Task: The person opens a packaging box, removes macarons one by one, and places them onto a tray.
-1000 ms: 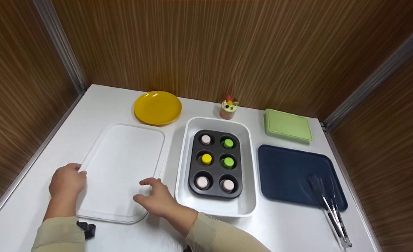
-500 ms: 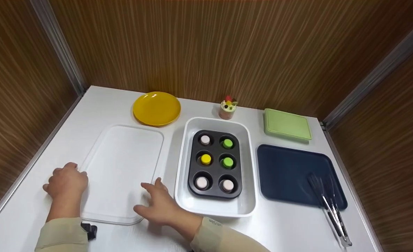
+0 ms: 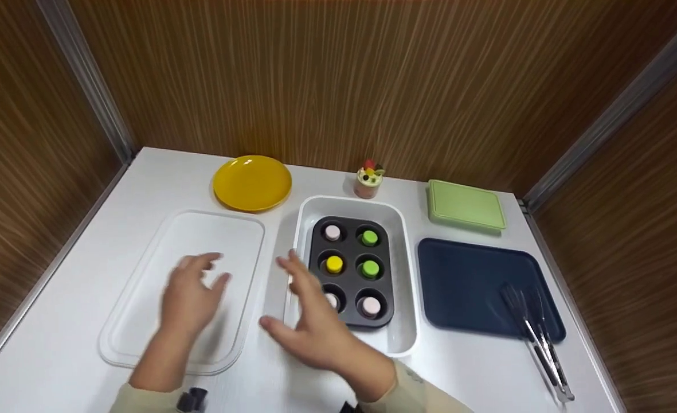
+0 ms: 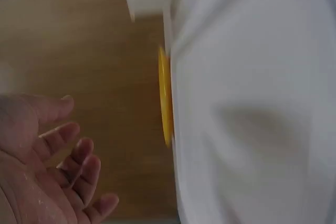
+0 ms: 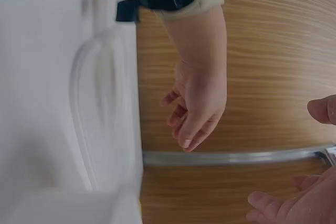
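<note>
Desk (image 3: 458,367) bears everything. White tub (image 3: 398,252) stands R of white tray (image 3: 212,229); tray lies flat, prob. for steadiness. Dark muffin pan (image 3: 352,252) sits inside tub, walls prob. there to fence it in. L hand (image 3: 189,298) hangs above tray, R hand (image 3: 315,327) above tub's L edge; fingers on both loose, holding nothing. Small caps (image 3: 334,264) sit 1 per pan hollow, prob. to keep 'em apart.

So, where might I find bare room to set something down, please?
Bare tabletop lies between the yellow plate and dessert cup, and in front of the navy tray, left of the tongs. The muffin tin crowds the white bin.
</note>
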The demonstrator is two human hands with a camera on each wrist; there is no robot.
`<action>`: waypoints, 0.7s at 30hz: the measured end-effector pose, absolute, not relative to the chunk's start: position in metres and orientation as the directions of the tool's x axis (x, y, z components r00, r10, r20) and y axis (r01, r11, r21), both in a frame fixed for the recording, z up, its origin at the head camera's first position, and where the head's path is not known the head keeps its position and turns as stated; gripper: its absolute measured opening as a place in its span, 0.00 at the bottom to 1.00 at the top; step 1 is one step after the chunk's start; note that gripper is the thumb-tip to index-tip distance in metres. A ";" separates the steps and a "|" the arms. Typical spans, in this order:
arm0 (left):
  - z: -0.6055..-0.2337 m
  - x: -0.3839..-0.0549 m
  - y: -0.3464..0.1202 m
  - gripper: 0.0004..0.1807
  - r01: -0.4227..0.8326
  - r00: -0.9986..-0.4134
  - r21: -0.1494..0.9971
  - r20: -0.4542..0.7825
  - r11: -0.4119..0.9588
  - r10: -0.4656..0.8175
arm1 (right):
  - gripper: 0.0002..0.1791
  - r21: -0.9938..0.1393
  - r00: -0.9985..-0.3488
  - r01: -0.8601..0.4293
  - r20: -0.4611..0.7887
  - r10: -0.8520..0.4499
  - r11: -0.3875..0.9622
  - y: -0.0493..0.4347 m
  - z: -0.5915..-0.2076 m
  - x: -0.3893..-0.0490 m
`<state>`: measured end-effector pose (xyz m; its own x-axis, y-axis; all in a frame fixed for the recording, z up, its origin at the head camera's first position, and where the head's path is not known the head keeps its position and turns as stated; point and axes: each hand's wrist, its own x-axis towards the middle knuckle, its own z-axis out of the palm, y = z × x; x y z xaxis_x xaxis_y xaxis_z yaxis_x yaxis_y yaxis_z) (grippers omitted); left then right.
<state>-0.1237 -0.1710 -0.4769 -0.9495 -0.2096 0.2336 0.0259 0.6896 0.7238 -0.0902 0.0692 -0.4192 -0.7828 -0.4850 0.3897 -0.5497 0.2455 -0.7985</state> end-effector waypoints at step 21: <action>-0.519 -0.090 -0.082 0.39 0.157 -0.987 0.785 0.107 0.600 0.119 | 0.44 -0.779 -0.882 -0.455 0.460 -0.099 0.432 0.223 -0.425 -0.114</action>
<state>-0.0903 -0.0815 -0.5194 -0.9871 0.1188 0.1070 0.1573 0.5998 0.7846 -0.1145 0.2234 -0.4251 -0.8821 -0.0993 0.4604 -0.4551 0.4317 -0.7788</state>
